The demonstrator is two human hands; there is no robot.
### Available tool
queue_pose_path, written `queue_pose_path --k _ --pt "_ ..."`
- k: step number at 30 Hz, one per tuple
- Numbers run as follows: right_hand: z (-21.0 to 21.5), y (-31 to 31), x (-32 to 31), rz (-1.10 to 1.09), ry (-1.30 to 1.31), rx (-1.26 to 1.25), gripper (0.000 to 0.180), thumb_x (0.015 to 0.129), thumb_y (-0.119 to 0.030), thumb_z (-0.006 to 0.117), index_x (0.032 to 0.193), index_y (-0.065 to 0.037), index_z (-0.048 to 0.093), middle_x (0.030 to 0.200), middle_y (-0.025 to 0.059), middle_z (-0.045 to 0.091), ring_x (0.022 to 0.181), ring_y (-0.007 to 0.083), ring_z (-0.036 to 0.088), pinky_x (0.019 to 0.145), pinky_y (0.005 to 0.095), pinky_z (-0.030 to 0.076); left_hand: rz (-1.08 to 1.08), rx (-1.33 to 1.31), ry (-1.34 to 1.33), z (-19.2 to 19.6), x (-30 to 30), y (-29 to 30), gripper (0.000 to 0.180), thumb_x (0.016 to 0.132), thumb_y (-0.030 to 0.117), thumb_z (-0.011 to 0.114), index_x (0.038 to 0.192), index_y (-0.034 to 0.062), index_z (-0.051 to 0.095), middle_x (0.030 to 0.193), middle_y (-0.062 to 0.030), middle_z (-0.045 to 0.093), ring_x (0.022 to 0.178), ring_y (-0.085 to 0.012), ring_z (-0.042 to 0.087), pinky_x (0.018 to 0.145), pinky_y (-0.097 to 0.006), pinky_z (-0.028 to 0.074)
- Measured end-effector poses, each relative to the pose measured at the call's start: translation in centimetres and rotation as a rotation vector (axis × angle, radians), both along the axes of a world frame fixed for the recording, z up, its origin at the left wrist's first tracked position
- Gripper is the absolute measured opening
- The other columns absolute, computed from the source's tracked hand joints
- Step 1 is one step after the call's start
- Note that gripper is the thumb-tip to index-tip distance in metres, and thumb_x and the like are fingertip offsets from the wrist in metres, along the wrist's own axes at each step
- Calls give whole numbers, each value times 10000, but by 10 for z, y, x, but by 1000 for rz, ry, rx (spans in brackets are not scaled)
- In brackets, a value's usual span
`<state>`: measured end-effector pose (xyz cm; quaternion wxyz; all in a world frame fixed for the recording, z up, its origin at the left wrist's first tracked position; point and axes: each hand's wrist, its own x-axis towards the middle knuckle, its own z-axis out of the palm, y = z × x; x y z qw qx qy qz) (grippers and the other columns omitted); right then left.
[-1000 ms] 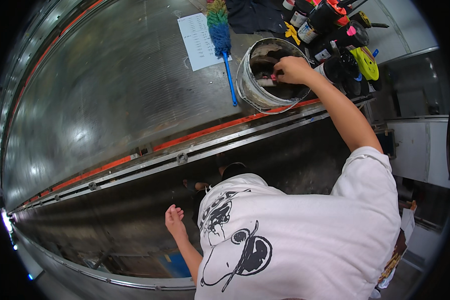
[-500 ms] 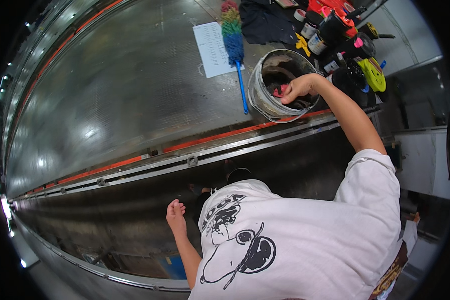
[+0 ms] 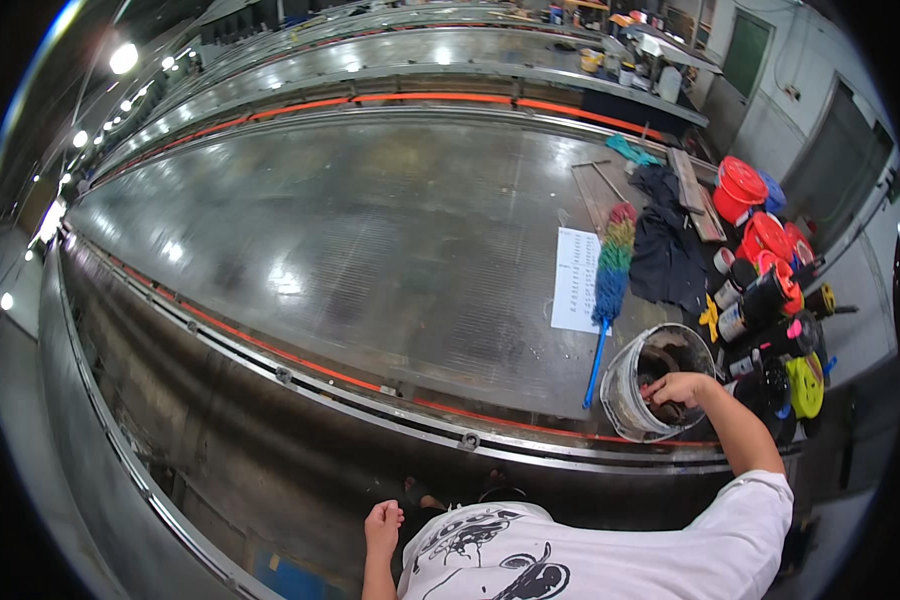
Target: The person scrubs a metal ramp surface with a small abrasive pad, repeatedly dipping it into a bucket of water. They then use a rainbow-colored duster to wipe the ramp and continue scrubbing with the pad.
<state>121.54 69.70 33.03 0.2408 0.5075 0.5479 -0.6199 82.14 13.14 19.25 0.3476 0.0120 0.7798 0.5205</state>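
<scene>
My right hand reaches over the mouth of a stained whitish bucket at the table's near right corner. Its fingers are closed on a small pinkish-red piece, perhaps a rag, that shows only at the fingertips. Dark residue coats the bucket's inside. Away from the table, low in the picture, my left hand hangs by my body, fingers curled, with nothing visible in it. Just left of the bucket lies a multicoloured duster with a blue handle, partly over a printed white sheet.
The long metal table has rails and an orange strip along its edge. Right of the bucket crowd dark bottles, red tubs and a yellow-green item. A black cloth and wooden boards lie beyond.
My view has tilted up and shifted left, so the bucket and both hands appear lower and the far tables show. My right hand is still at the bucket, holding the pinkish-red piece.
</scene>
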Motion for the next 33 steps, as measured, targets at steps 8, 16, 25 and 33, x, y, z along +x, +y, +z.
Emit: queue_pose_path --k 8,16,25,33 --pt "1 19 9 170 -134 -33 683 789 -394 889 1392 -154 676 1477 46 599 1384 239 499 1117 515 369 -37 16 61 3 -4 23 291 1055 273 636 1136 4 713 939 -59 738 805 -112 684 733 -262 554" --pt "43 -15 -2 -128 -77 363 615 744 -160 863 1316 -87 648 1096 114 673 998 261 631 857 404 499 -8 32 18 3 -4 20 290 1050 279 651 1132 7 709 927 -47 731 800 -102 674 725 -248 544" --pt "17 -31 19 -556 405 530 468 809 -29 712 1277 -45 710 1167 54 700 1072 171 638 972 312 491 -89 7 51 13 -19 28 296 1058 282 645 1134 4 711 927 -32 733 800 -95 670 720 -258 551" --pt "47 -22 -23 -581 302 959 492 907 -464 802 918 20 716 808 22 650 748 107 536 658 322 438 -67 20 28 5 -25 35 305 1083 287 607 1214 21 678 957 -53 705 817 -111 662 722 -254 540"
